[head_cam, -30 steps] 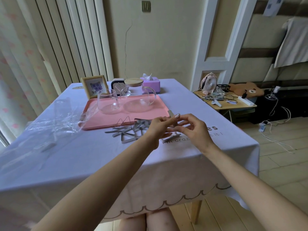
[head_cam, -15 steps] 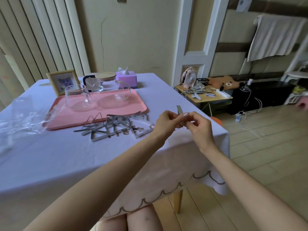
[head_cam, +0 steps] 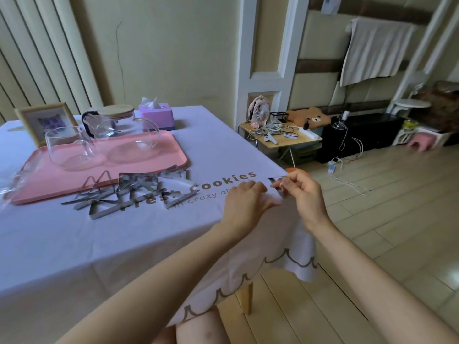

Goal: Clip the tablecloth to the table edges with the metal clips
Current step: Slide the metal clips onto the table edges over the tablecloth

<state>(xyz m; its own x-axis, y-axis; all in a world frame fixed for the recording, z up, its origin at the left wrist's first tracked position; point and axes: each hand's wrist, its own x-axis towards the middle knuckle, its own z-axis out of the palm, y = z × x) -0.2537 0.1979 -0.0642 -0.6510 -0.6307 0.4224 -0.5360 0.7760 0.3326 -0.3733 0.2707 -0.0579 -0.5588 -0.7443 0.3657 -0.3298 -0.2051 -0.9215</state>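
A lilac tablecloth (head_cam: 124, 244) printed "Fresh cookies" covers the table and hangs over its near and right edges. My right hand (head_cam: 304, 197) pinches one metal clip (head_cam: 274, 181) at the table's right edge, near the front corner. My left hand (head_cam: 246, 202) lies just left of it with fingers curled onto the cloth at that edge, gripping a fold. How far the clip sits over the edge is hidden by my fingers. A pile of several loose metal clips (head_cam: 129, 192) lies mid-table in front of the pink tray.
The pink tray (head_cam: 183, 160) carries a glass pitcher (head_cam: 67, 150) and a glass teapot (head_cam: 119, 125). Behind stand a tissue box (head_cam: 156, 115) and a photo frame (head_cam: 42, 120). Right of the table: a low side table (head_cam: 308, 141) with a fan (head_cam: 259, 112), and cables (head_cam: 347, 181) on the floor.
Both hands carried the clip from above the pile rightward and down to the table's right edge. My left hand has dropped onto the cloth. The view has turned right.
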